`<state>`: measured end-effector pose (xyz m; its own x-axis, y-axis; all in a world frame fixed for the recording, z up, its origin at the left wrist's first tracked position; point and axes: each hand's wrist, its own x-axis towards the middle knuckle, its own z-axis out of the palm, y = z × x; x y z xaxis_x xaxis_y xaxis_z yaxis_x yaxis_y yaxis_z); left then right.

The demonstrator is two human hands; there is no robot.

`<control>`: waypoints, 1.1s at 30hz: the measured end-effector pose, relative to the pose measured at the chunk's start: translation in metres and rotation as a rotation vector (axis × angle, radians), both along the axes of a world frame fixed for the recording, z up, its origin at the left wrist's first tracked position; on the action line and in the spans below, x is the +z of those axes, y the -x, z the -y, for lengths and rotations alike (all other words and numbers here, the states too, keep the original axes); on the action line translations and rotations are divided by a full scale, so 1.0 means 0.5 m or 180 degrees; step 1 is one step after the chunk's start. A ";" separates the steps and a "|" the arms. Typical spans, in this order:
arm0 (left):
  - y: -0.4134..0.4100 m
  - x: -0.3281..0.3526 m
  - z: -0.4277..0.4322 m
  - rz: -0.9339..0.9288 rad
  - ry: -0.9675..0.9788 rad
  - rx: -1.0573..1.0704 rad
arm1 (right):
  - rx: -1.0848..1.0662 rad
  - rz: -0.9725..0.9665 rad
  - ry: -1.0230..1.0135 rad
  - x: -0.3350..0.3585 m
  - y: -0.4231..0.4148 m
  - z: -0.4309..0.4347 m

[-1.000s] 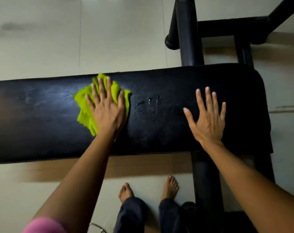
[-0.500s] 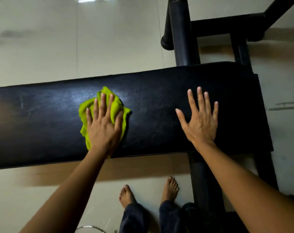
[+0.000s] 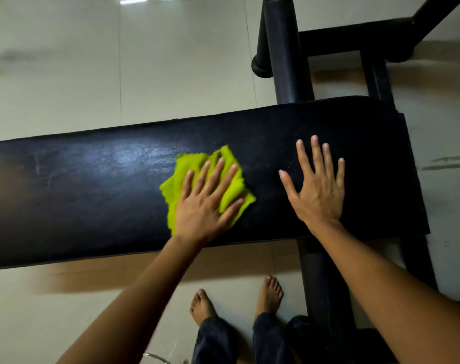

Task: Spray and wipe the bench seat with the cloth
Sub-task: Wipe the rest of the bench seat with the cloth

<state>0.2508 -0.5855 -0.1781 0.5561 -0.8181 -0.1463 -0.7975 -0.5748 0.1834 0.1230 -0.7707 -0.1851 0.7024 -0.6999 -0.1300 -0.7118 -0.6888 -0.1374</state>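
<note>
Pale floor tiles lie under a long black padded surface that runs across the view, carried on a black tube frame at its right end. Your left grip lies flat on the yellow-green cloth near the middle of the surface, fingers straight and a little spread; it presses the cloth down rather than clutching it. The cloth is crumpled and shows past the grip on the far side and on both flanks, lying on the surface. Your right grip rests bare on the surface just right of the cloth, apart from it, fingers straight and fanned, thumb toward the cloth. Left of the cloth the surface shows a dull sheen. Your bare feet stand on the floor beside the near edge of the surface.
</note>
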 end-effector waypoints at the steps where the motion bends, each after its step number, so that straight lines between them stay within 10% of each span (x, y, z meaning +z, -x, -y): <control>1: -0.015 -0.001 -0.029 0.0044 -0.0022 0.0015 | 0.0005 -0.0009 -0.0002 0.001 -0.001 0.000; 9: -0.098 -0.008 0.122 -0.0158 0.0071 0.1307 | -0.0028 0.0048 0.0127 -0.007 -0.001 -0.001; 18: 0.023 -0.007 -0.017 0.0035 0.0022 -0.0048 | -0.0012 0.0021 0.0071 -0.002 0.000 0.000; 26: -0.038 -0.011 0.116 -0.0182 0.0149 0.1247 | 0.0001 0.0055 0.0129 -0.008 -0.005 -0.003; 33: -0.020 0.021 0.115 -0.0441 0.0183 0.0540 | -0.0007 -0.0042 0.0034 -0.007 0.002 0.004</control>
<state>0.2606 -0.6432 -0.1678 0.6644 -0.7237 -0.1865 -0.6551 -0.6841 0.3208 0.1220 -0.7725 -0.1884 0.6991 -0.7028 -0.1317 -0.7150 -0.6886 -0.1206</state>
